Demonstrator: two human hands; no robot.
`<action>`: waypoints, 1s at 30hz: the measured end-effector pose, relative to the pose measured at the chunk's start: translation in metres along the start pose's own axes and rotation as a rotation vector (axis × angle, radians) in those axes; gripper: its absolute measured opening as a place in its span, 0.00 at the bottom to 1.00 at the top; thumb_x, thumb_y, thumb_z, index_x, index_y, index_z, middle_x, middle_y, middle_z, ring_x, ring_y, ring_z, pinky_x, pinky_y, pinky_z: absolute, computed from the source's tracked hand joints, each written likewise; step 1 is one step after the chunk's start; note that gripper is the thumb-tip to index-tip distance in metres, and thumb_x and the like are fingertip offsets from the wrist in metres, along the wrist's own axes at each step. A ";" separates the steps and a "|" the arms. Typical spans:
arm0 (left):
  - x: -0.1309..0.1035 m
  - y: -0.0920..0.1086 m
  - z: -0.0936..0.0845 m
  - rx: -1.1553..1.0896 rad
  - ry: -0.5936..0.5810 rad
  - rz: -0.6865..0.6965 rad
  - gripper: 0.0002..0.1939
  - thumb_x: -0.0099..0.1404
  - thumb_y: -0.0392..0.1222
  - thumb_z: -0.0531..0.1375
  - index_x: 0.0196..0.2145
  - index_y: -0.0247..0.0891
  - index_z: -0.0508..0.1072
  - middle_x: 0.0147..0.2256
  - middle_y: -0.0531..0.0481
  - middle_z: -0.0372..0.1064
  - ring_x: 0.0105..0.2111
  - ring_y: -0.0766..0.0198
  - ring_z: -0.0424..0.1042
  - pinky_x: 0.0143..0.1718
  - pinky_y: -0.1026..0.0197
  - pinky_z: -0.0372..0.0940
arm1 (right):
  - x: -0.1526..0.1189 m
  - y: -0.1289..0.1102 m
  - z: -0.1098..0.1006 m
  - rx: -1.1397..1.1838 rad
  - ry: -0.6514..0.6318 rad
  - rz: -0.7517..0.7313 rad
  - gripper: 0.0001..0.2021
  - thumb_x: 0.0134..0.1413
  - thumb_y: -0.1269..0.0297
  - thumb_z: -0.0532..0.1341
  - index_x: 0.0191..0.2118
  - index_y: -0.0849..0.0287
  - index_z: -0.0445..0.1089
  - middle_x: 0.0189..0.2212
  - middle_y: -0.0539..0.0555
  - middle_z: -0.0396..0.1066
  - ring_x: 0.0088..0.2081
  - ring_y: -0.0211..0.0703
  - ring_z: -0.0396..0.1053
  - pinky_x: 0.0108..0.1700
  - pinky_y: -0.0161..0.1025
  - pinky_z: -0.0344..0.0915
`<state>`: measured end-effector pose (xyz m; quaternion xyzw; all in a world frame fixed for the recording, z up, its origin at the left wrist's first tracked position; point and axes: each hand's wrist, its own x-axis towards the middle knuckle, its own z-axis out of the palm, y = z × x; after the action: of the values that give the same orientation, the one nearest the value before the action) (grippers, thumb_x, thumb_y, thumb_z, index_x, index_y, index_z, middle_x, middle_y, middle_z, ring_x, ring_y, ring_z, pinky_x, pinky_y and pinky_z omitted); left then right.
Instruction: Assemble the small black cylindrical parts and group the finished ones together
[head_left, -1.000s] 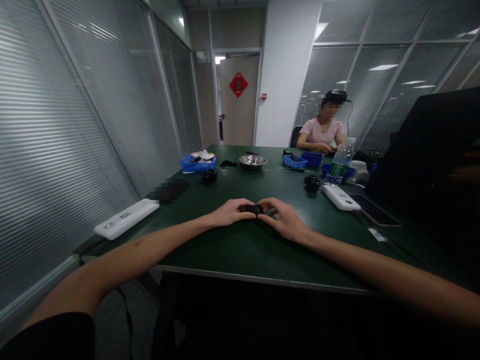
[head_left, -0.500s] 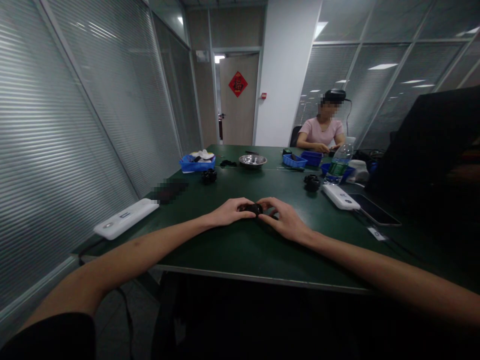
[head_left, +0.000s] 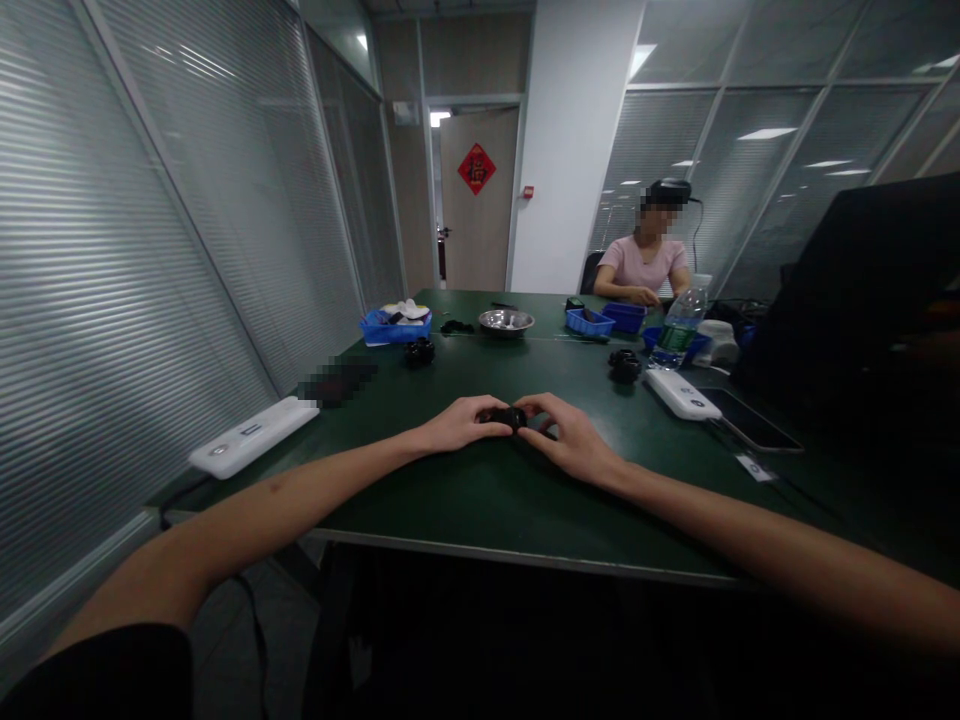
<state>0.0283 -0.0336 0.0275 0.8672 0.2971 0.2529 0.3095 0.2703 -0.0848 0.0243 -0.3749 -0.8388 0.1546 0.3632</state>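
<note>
Near middle of green table (head_left: pixel 450 500): my left hand (head_left: pixel 456 426) grasps a small black part (head_left: pixel 516 419); right hand (head_left: pixel 576 442) curls at its right end, grip unclear. Judged step: two-handed handling. Next move calls for steady left support.

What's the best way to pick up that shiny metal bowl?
I'd pinch the near rim of the bowl, coming from this side of the table, thumb over the edge and fingers below. It is wide and shallow with a flared rim, and holds small pale things, so it should probably be kept level.
</note>
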 end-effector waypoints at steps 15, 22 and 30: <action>0.000 0.001 0.001 -0.020 0.001 0.000 0.22 0.68 0.52 0.63 0.54 0.36 0.75 0.42 0.47 0.73 0.39 0.61 0.69 0.40 0.61 0.61 | 0.001 0.000 0.001 -0.039 0.013 0.038 0.15 0.66 0.57 0.62 0.55 0.55 0.70 0.47 0.57 0.74 0.46 0.49 0.73 0.43 0.44 0.72; 0.000 0.000 0.001 -0.016 0.006 -0.001 0.22 0.67 0.53 0.64 0.53 0.36 0.76 0.40 0.48 0.73 0.37 0.62 0.68 0.38 0.62 0.60 | 0.001 0.003 0.001 -0.040 -0.006 0.035 0.14 0.67 0.58 0.62 0.54 0.55 0.70 0.45 0.56 0.74 0.44 0.48 0.73 0.43 0.44 0.72; 0.000 0.000 0.001 -0.028 0.008 0.006 0.23 0.68 0.53 0.64 0.53 0.35 0.75 0.42 0.47 0.74 0.38 0.61 0.69 0.40 0.61 0.61 | 0.001 0.004 0.003 -0.058 0.022 0.064 0.15 0.67 0.54 0.61 0.54 0.55 0.70 0.43 0.56 0.75 0.42 0.47 0.74 0.41 0.43 0.72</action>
<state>0.0293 -0.0339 0.0273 0.8627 0.2923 0.2613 0.3195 0.2697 -0.0810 0.0205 -0.4138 -0.8264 0.1375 0.3563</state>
